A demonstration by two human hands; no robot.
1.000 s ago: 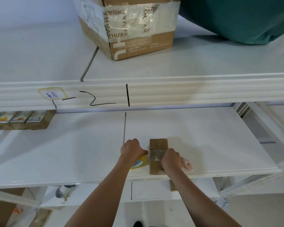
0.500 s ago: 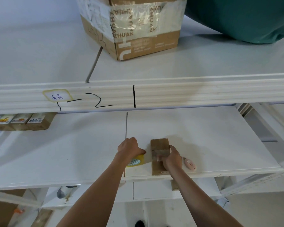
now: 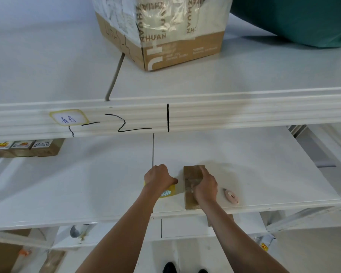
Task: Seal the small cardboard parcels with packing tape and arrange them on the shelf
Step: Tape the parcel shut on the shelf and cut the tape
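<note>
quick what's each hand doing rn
Left hand: closed round the tape roll.
Right hand: fingers curled over the parcel, holding it down on the shelf.

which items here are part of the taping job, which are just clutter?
In use:
- small parcel, right hand on it
- yellow tape roll, gripped by left hand
- pink cutter beside the parcel
- three labelled parcels, far left of the shelf

Lying about:
- big taped carton on the upper shelf
- green bag
</note>
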